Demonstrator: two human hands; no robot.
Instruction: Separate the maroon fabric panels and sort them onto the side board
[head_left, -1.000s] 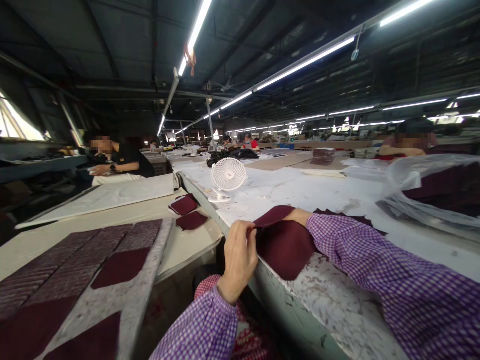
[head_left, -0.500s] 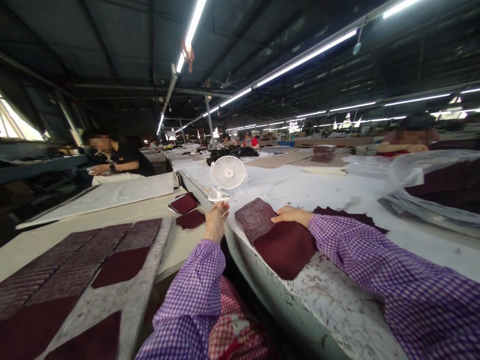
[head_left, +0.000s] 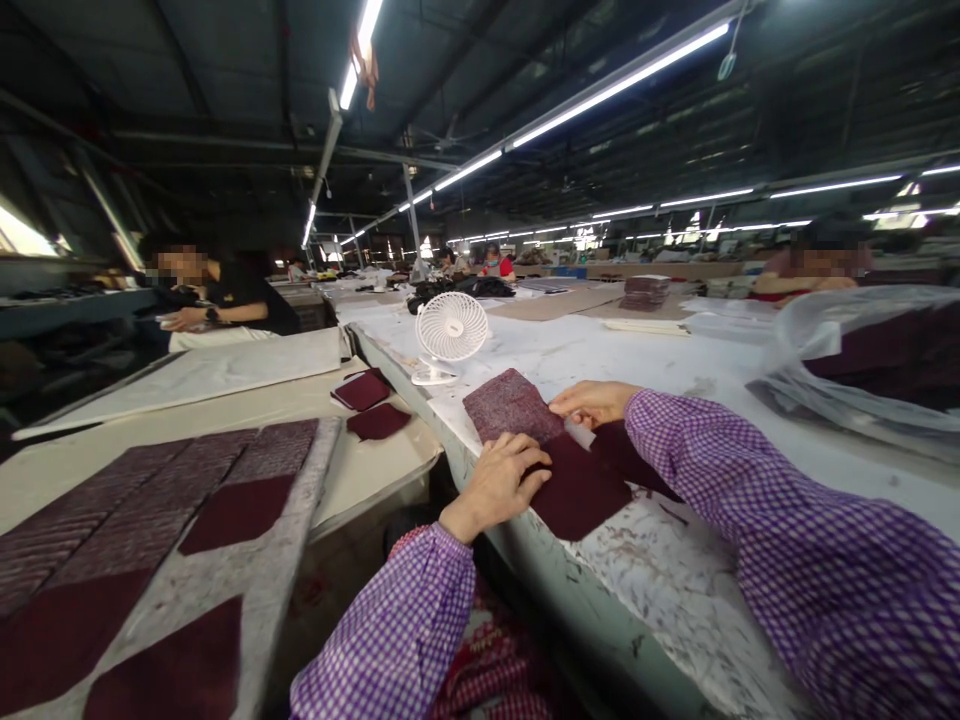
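Note:
A stack of maroon fabric pieces [head_left: 577, 492] lies at the near edge of the white table, its far part showing a speckled grey-maroon surface. My left hand [head_left: 501, 482] rests on the stack's left side with its fingers spread. Over the far right side of the stack, my right hand [head_left: 592, 402] has its fingers closed round a small pale, translucent piece [head_left: 580, 432]. Another dark maroon piece [head_left: 630, 458] lies under my right wrist, partly hidden by the sleeve.
A white clip fan [head_left: 452, 328] stands beyond the stack. Maroon pieces lie in rows on a board [head_left: 304, 510] at left. Clear plastic [head_left: 795, 350] wraps dark fabric at right. People [head_left: 247, 300] sit across the tables.
My left hand has come down from beside the fan onto the stack. My right hand now holds the pale piece, and a maroon piece has shifted towards the stack.

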